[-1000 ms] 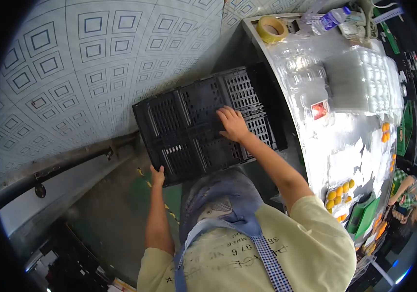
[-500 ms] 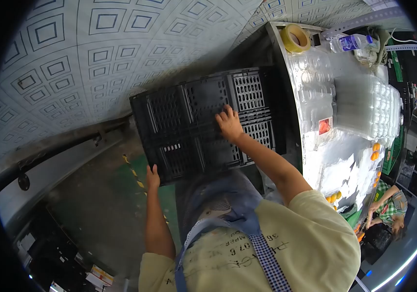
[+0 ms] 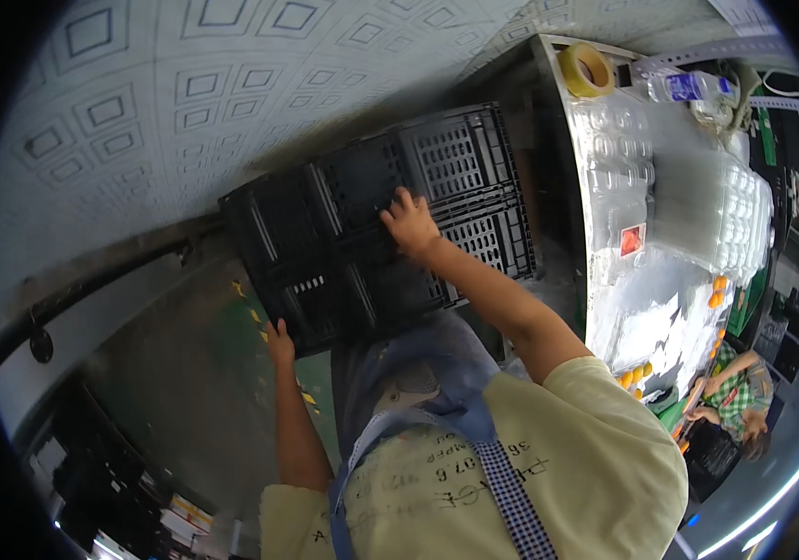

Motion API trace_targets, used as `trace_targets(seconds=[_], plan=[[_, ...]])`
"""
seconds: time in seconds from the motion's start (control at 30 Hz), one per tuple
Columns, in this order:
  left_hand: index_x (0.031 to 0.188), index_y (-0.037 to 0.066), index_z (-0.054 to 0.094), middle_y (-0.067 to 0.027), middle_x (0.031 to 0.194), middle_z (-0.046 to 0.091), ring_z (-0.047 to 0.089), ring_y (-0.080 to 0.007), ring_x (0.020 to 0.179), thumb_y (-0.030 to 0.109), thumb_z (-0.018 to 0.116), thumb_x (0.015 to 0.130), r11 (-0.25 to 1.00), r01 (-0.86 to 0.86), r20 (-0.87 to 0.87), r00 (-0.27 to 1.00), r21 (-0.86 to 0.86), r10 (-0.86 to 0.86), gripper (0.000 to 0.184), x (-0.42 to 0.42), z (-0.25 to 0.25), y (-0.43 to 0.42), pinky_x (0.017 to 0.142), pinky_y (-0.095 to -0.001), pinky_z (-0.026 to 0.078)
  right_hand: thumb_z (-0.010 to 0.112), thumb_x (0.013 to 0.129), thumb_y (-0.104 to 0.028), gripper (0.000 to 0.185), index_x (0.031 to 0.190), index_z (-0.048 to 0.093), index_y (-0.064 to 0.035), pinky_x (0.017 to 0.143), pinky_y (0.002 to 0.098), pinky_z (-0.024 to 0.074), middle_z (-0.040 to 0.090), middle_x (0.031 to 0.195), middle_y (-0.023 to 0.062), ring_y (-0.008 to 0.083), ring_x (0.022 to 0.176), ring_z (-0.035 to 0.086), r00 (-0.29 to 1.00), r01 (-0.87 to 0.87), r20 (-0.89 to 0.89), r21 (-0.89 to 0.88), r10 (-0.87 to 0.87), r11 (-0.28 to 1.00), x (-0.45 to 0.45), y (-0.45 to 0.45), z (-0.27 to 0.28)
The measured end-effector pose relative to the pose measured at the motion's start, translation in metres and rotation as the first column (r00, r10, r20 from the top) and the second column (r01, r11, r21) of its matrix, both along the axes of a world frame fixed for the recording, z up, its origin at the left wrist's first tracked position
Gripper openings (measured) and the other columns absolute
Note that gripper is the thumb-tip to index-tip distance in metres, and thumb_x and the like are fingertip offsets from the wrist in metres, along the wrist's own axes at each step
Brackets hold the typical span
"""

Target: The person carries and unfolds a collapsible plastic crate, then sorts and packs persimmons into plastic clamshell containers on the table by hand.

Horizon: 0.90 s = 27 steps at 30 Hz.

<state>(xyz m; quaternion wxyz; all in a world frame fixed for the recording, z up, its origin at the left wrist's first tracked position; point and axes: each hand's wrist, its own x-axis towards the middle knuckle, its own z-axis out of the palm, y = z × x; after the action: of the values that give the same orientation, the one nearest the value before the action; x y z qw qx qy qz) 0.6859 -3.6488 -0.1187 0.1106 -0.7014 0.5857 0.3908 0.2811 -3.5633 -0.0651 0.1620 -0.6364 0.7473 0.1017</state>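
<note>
A black plastic crate (image 3: 362, 285) with slotted panels and ribs lies in front of my legs, between the patterned wall and the table. My left hand (image 3: 279, 343) is closed on its near left corner, thumb up along the side; the other fingers are partly hidden. Over the middle of the crate, my right hand (image 3: 410, 224) has its fingers bent around a ridge between panels. The undersides of the crate and of my right fingertips are out of sight.
At right stands a metal table (image 3: 595, 308) with clear plastic boxes (image 3: 712, 215), yellow tape (image 3: 587, 71), a water bottle (image 3: 692, 88) and several orange fruits (image 3: 636, 377). A person (image 3: 735, 397) works beyond. A rail (image 3: 101, 280) runs along the left wall.
The crate has shifted left, its right end now showing apart from the table. Both hands have moved slightly left with it and keep their hold. The table appears farther right in view.
</note>
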Motion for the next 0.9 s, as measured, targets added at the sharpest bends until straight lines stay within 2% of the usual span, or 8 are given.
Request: trace_targets(seconds=[0.17, 0.3, 0.4, 0.53, 0.6, 0.7, 0.8, 0.9], plan=[[0.142, 0.003, 0.030, -0.0199, 0.146, 0.031, 0.031, -0.0363, 0.133, 0.053, 0.036, 0.095, 0.999, -0.026, 0.070, 0.997, 0.044, 0.023, 0.069, -0.008, 0.007, -0.001, 0.108, -0.0416, 0.028, 0.064, 0.064, -0.069, 0.071, 0.087, 0.072, -0.0027, 0.098, 0.0419, 0.0271, 0.065, 0.096, 0.0096, 0.0286, 0.115, 0.035, 0.984, 0.013, 0.167, 0.235, -0.054, 0.972, -0.023, -0.035, 0.036], [0.136, 0.003, 0.037, -0.0185, 0.136, 0.040, 0.038, -0.0351, 0.126, 0.044, 0.043, 0.094, 0.925, -0.264, -0.269, 0.944, -0.272, 0.190, 0.059, -0.019, 0.023, -0.004, 0.103, -0.0399, 0.032, 0.067, 0.065, -0.064, 0.064, 0.087, 0.072, -0.0040, 0.099, 0.0438, 0.0266, 0.065, 0.093, 0.0074, 0.0261, 0.109, 0.043, 0.986, 0.033, 0.164, -0.218, 0.003, 0.975, -0.023, -0.025, 0.059], [0.130, 0.003, 0.045, -0.0174, 0.126, 0.050, 0.046, -0.0340, 0.118, 0.035, 0.052, 0.094, 0.692, -0.539, -0.595, 0.780, -0.480, 0.194, 0.049, -0.052, 0.070, -0.015, 0.099, -0.0383, 0.037, 0.070, 0.066, -0.057, 0.056, 0.089, 0.071, -0.0066, 0.099, 0.0441, 0.0271, 0.064, 0.092, 0.0070, 0.0235, 0.109, 0.044, 0.996, 0.067, 0.080, -0.375, -0.040, 0.924, -0.040, -0.050, 0.108], [0.116, 0.006, 0.056, -0.0137, 0.115, 0.055, 0.050, -0.0297, 0.106, 0.008, 0.062, 0.083, 0.543, -0.226, -0.406, 0.882, -0.809, -0.238, 0.033, -0.128, 0.165, -0.035, 0.091, -0.0377, 0.040, 0.073, 0.066, -0.034, 0.031, 0.090, 0.064, -0.0150, 0.092, 0.0449, 0.0313, 0.056, 0.090, 0.0055, 0.0245, 0.107, 0.046, 0.999, 0.050, 0.034, -0.765, -0.038, 0.642, -0.055, -0.090, 0.147], [0.111, 0.008, 0.060, -0.0125, 0.114, 0.056, 0.049, -0.0316, 0.107, 0.010, 0.061, 0.082, 0.461, -0.071, -0.283, 0.867, -0.884, -0.409, 0.029, -0.159, 0.190, -0.052, 0.093, -0.0400, 0.038, 0.079, 0.060, -0.029, 0.036, 0.089, 0.062, -0.0138, 0.083, 0.0407, 0.0392, 0.055, 0.095, 0.0037, 0.0243, 0.097, 0.052, 0.990, 0.031, -0.056, -0.806, -0.129, 0.590, -0.052, -0.105, 0.145], [0.112, 0.010, 0.059, -0.0098, 0.119, 0.052, 0.048, -0.0324, 0.110, 0.009, 0.061, 0.081, 0.396, 0.113, -0.193, 0.734, -0.911, -0.652, 0.032, -0.196, 0.201, -0.086, 0.096, -0.0405, 0.038, 0.077, 0.065, -0.021, 0.033, 0.090, 0.058, -0.0118, 0.069, 0.0375, 0.0452, 0.054, 0.094, 0.0066, 0.0257, 0.087, 0.056, 0.950, 0.302, 0.188, -0.748, -0.248, 0.591, -0.050, -0.117, 0.131], [0.121, 0.009, 0.052, -0.0132, 0.128, 0.046, 0.044, -0.0346, 0.116, 0.011, 0.064, 0.080, 0.333, 0.272, -0.051, 0.701, -0.903, -0.711, 0.042, -0.221, 0.201, -0.122, 0.098, -0.0417, 0.038, 0.074, 0.069, -0.013, 0.032, 0.093, 0.054, -0.0094, 0.061, 0.0376, 0.0468, 0.053, 0.091, 0.0091, 0.0288, 0.080, 0.057, 0.875, 0.481, 0.395, -0.767, -0.278, 0.424, -0.036, -0.115, 0.129], [0.127, 0.007, 0.046, -0.0135, 0.135, 0.041, 0.042, -0.0353, 0.120, 0.013, 0.065, 0.080, 0.360, 0.356, 0.015, 0.729, -0.862, -0.684, 0.051, -0.229, 0.194, -0.152, 0.101, -0.0420, 0.036, 0.067, 0.074, -0.008, 0.022, 0.092, 0.053, -0.0067, 0.068, 0.0408, 0.0467, 0.055, 0.086, 0.0109, 0.0335, 0.082, 0.055, 0.934, 0.296, 0.354, -0.847, 0.053, 0.443, -0.022, -0.085, 0.089]])
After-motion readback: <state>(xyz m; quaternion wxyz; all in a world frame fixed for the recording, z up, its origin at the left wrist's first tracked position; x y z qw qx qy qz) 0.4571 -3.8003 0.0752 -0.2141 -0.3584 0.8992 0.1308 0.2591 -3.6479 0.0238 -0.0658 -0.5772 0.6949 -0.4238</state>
